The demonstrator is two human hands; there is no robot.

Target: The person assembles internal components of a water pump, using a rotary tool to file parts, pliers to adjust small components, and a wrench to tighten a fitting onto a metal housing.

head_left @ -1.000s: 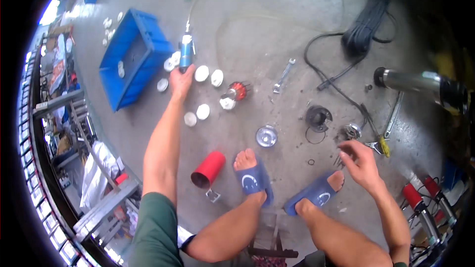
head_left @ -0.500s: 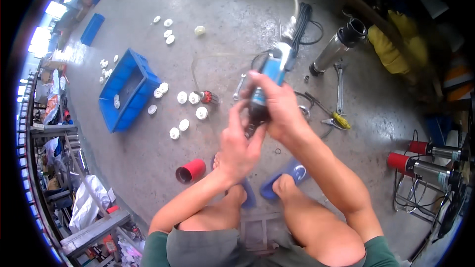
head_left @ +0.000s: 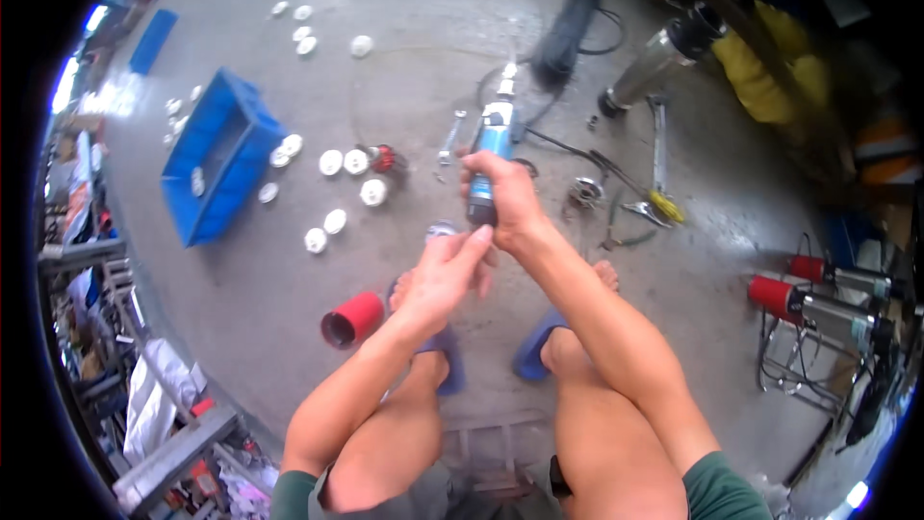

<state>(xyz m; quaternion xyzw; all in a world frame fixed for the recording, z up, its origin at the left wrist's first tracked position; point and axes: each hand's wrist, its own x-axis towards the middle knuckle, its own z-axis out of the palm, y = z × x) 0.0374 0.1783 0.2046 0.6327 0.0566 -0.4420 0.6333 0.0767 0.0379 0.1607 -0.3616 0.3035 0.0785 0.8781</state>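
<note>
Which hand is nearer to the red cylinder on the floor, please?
Left: the left hand is up and right of the red cylinder in the picture; the right hand, around the blue tool, is farther up and right.

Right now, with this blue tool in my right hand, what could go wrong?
If the right hand lost its grip, the blue tool could drop onto the bare toes showing past the open sandals. The left hand is close to the tool's dark end, so it might get nipped if the tool started. Stepping forward could mean tripping on the bundled black cable.
</note>
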